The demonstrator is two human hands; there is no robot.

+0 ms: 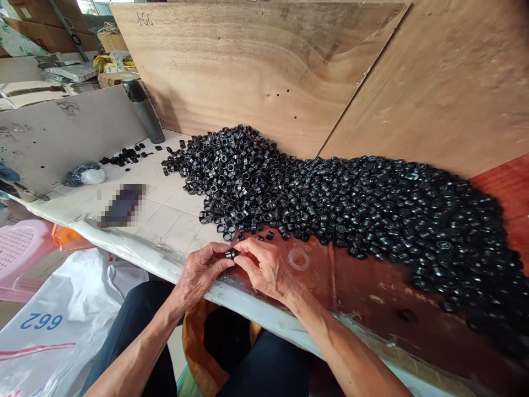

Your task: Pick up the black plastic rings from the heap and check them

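Both of my hands meet over the front edge of the table, pinching small black plastic parts between them. My left hand (201, 271) closes thumb and fingertips on a black ring (230, 254). Against it, my right hand (264, 268) pinches a small black cap (235, 252), mostly covered by its fingertips. Whether the two pieces are joined I cannot tell. Just beyond my hands lies a heap of black rings (235, 171), which runs rightward into a heap of rounder black caps (372, 204).
A wooden board (248, 66) backs the table. A dark bottle (144, 113) stands at the back left, near a few loose black pieces (126, 156), a plastic bag (86, 174) and a blurred-out flat object (124, 205). Below the edge hangs an orange bag (196, 347); a white sack (70, 309) lies left.
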